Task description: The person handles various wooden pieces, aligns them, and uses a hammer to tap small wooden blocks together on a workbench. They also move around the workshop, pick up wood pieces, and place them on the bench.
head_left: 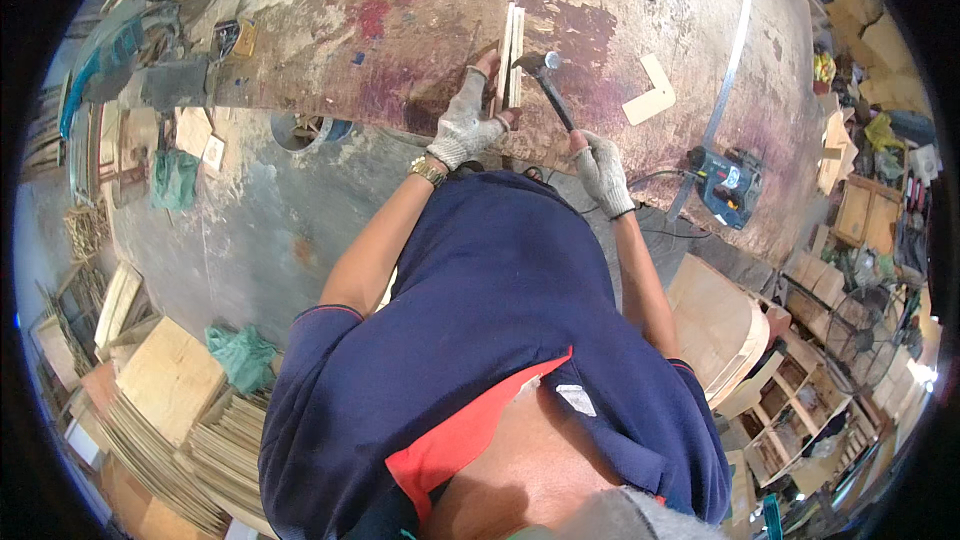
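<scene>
Two narrow pale wooden strips [510,58] stand side by side near the front edge of the worn workbench [420,70]. My left hand [468,125], in a grey fingerless-tipped glove, is closed round their near end, with bare fingertips against the wood. A gloved right hand [604,172] of mine grips the dark handle of a hammer [552,92]. The hammer's head lies beside the strips, just to their right; whether it touches them I cannot tell. A gold-coloured watch is on my left wrist.
To the right lie an L-shaped pale wood piece [650,90], a long metal ruler [733,50] and a blue jigsaw [728,185] with a cable. A round container [300,130] stands left below the bench edge. Stacked boards [170,380] fill the lower left; a fan [862,328] stands right.
</scene>
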